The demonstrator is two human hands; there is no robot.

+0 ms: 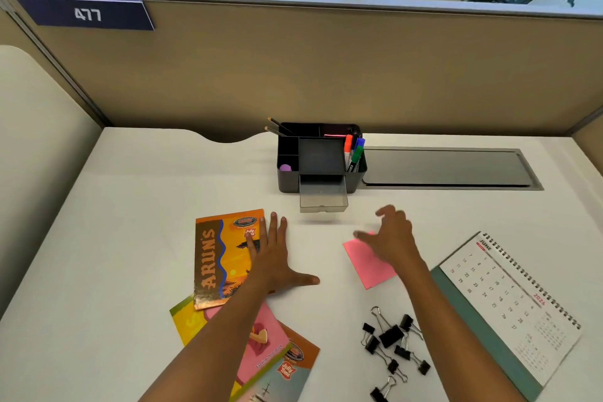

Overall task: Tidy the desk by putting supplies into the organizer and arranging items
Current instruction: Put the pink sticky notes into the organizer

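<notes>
Black organizer (321, 157) sits at the back of the white desk (130, 206), its clear drawer (323, 197) pulled open toward the person. Markers (354, 152) stand in its right compartment, pencils (277, 127) lean out at its back left, and a small purple thing (285, 168), maybe an eraser, lies in its front-left slot. Left hand (274, 258) lies flat, fingers spread, nearer than the organizer and slightly left, its fingers partly on the orange notebook (222, 258); it holds nothing. Right hand (390, 238), nearer than the organizer and to its right, hovers with fingers loosely spread over the pink sticky pad (365, 266); contact unclear because of blur. More notebooks (277, 356) lie nearest, left of the organizer. Binder clips (391, 346) sit heaped nearer and right of the organizer. Desk calendar (512, 297) lies flat, far right of it.
</notes>
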